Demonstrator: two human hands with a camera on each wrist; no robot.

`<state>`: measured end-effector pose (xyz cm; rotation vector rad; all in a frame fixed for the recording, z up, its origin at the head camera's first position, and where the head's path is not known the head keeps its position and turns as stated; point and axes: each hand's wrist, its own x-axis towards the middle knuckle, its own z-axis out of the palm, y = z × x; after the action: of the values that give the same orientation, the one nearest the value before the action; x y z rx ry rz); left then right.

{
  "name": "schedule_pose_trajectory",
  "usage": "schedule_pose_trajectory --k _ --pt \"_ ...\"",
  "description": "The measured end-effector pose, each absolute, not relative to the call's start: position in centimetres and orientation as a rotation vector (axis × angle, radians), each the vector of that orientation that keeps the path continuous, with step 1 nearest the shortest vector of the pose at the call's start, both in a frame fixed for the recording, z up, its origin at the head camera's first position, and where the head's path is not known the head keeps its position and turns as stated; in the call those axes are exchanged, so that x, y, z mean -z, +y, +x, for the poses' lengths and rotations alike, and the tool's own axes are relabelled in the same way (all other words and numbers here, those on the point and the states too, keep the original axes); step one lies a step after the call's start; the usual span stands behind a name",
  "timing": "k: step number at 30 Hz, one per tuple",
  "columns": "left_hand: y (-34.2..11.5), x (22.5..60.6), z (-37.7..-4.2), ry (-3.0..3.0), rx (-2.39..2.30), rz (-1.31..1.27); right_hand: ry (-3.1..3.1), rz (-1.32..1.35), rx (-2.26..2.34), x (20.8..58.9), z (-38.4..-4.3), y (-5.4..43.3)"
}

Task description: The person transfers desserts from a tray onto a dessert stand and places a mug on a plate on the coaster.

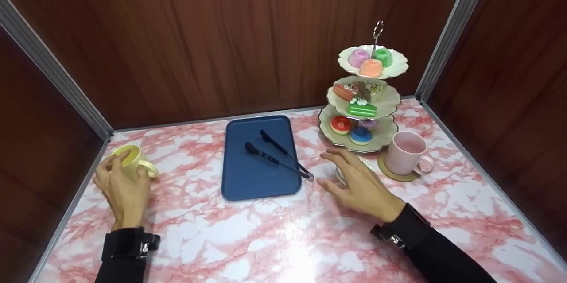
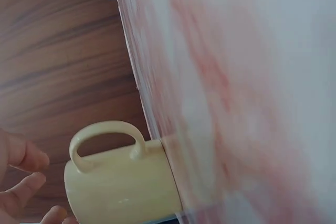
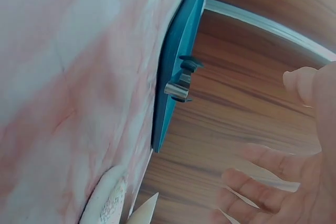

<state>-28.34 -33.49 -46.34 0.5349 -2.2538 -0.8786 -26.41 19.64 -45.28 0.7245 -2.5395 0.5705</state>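
A yellow mug [image 1: 132, 168] stands upright at the left of the table, its handle to the right. My left hand [image 1: 124, 188] hovers at its rim with loosely bent fingers; in the left wrist view the fingertips [image 2: 37, 158] show beside the mug's [image 2: 123, 187] mouth. My right hand [image 1: 359, 188] is held with fingers spread and nothing in it, over a white round piece with a beaded surface [image 3: 113, 203], mostly hidden by the hand in the head view. Between the hands, black-tipped tongs [image 1: 288, 167] lie on a blue tray [image 1: 241, 181], the metal end past its right edge.
A three-tier stand [image 1: 325, 130] with toy cakes and donuts rises at the back right. Beside it a pink mug [image 1: 404, 157] sits on a round brown coaster [image 1: 401, 177]. Wooden panels [image 1: 221, 44] enclose the pink marbled table [image 1: 199, 230] at the back and sides.
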Motion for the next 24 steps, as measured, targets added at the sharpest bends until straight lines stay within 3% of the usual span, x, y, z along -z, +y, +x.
schedule_pose_trajectory --k 9,24 --pt "-36.2 46.7 -28.5 -2.366 1.073 0.712 -2.508 0.75 -0.578 45.0 -26.7 18.4" --pt "-37.6 47.7 -29.5 -2.395 1.163 0.653 -2.492 0.786 -0.61 44.3 -26.1 15.2"
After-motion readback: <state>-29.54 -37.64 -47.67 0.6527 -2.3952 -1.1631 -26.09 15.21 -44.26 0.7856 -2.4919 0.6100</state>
